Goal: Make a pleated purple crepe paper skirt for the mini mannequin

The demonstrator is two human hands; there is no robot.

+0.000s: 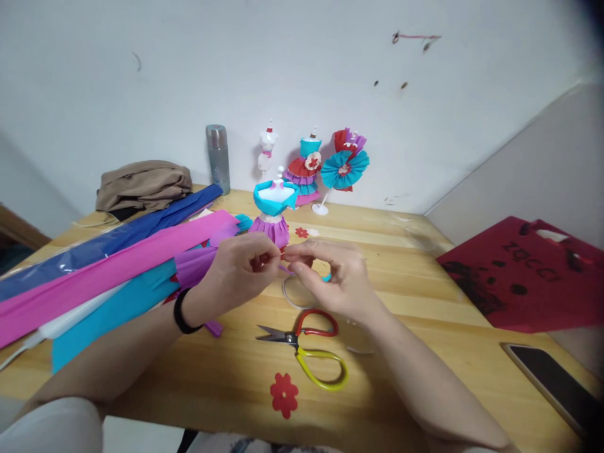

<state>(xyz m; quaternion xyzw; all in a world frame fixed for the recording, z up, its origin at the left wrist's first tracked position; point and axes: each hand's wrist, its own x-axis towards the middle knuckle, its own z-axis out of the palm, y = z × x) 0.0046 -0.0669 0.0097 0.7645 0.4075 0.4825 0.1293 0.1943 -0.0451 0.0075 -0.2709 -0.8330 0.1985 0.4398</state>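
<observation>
My left hand (243,264), with a black band at the wrist, is closed in a pinch at the middle of the view. My right hand (333,274) faces it, thumb and fingertips brought together close to the left fingertips. Something small and reddish shows between them, too small to name. Just behind stands a small mannequin (275,200) with a turquoise top and a purple pleated skirt. Below my hands lie scissors (295,340) with one red and one yellow handle, blades pointing left. A red paper flower (284,395) lies nearer the front edge.
Crepe paper strips (117,264) and a brown cloth (144,184) cover the left side. A bottle (218,158) and dressed mannequins (304,167) stand by the wall. At the right are a red bag (523,277) and a phone (552,384).
</observation>
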